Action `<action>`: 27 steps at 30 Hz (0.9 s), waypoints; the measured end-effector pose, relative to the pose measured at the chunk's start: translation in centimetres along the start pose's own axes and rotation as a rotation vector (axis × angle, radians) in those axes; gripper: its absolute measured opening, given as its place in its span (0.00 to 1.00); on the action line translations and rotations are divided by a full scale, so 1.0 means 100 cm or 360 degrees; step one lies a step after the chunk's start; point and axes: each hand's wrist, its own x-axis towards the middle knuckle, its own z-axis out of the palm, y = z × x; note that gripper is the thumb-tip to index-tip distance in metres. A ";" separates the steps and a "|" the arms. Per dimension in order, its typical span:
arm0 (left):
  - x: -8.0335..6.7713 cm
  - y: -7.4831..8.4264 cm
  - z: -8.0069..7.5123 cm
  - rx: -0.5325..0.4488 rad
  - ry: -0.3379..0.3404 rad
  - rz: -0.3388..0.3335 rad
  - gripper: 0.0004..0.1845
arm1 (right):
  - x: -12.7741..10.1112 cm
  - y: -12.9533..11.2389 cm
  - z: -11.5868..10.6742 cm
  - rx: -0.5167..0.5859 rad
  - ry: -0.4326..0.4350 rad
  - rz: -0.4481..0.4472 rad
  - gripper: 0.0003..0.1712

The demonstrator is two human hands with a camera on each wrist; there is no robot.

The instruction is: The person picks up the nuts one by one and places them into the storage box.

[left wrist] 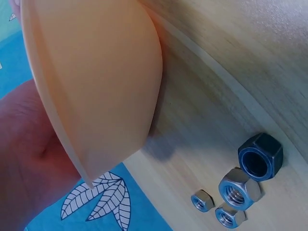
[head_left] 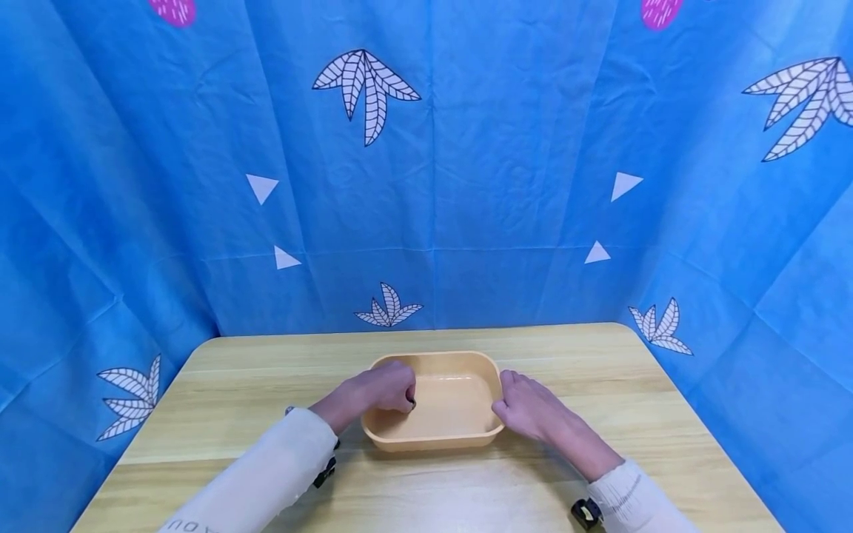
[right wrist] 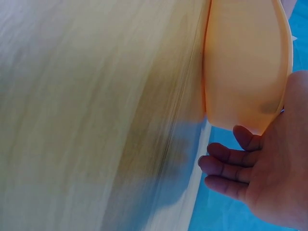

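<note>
My left hand point(head_left: 380, 392) curls over the left rim of the tub point(head_left: 453, 437) at the middle of the table point(head_left: 233, 385), my right hand point(head_left: 533, 411) loosely cups its right side; it looks light, stiff, smooth plastic, best held by both rims.

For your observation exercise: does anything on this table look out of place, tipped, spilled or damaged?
Nothing stands out. The tub sits flat on the table, left hand gripping its rim, right hand against its side. Four nuts lie grouped beside it.

only partial dark letters, roughly "ou", show on the left sleeve point(head_left: 256, 485) cuff
</note>
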 end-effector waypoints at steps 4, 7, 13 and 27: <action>0.000 0.000 0.001 -0.0006 0.0020 0.0010 0.05 | 0.000 0.001 -0.001 -0.0009 0.0005 -0.0003 0.17; -0.001 -0.001 0.002 -0.0003 0.0038 0.0027 0.06 | 0.000 0.001 -0.002 -0.0002 0.0001 0.0000 0.17; -0.005 -0.003 -0.001 0.0055 0.0095 0.0063 0.17 | 0.000 -0.001 -0.003 0.0013 -0.0018 -0.0006 0.18; -0.021 -0.004 -0.004 -0.0030 0.0176 0.0122 0.10 | -0.001 -0.002 -0.001 -0.0019 0.0001 -0.0024 0.15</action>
